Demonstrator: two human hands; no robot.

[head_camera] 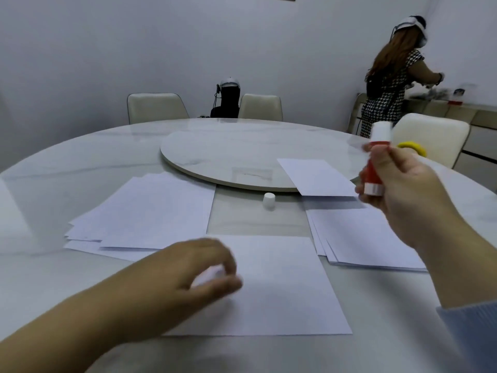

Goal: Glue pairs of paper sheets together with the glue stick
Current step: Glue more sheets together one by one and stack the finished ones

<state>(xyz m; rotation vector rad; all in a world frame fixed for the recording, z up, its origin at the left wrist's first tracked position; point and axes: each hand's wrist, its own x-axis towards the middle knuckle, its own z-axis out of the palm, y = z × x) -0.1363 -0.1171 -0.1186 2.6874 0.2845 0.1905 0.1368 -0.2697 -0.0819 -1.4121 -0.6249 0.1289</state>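
Note:
My right hand (403, 189) grips a red glue stick (372, 173) with white ends, raised above the table's right side and blurred by motion. My left hand (193, 267) hovers over the left edge of a single white sheet (282, 286) lying in front of me. Its thumb and curled fingers pinch a small white object (211, 274) that looks like a cap, though it is blurred. A white cap (269, 200) stands upright on the table beyond the sheet. A fanned stack of sheets (150, 211) lies at the left and another stack (363, 235) at the right.
One sheet (317, 177) rests partly on the round turntable (236, 154) of the marble table (80, 162). A yellow object (412, 146) sits behind my right hand. Cream chairs (156, 107) ring the far side. A person (387, 84) stands at a sideboard at the back right.

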